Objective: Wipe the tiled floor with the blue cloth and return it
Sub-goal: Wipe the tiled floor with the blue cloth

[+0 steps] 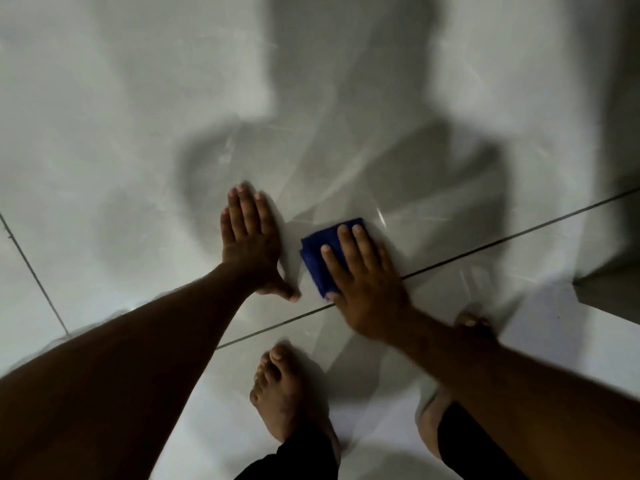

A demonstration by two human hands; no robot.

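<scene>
A folded blue cloth (320,252) lies flat on the pale grey tiled floor (138,133). My right hand (363,282) presses down on the cloth with its fingers spread, covering the cloth's near right part. My left hand (251,242) rests palm-down on the bare tile just left of the cloth, fingers together, holding nothing. A dark grout line (502,239) runs diagonally under my right hand.
My bare left foot (282,393) stands on the tile below the hands, and my right foot (472,322) shows behind my right forearm. A grey wall or cabinet corner (609,285) juts in at the right. A second grout line (33,271) crosses the left side.
</scene>
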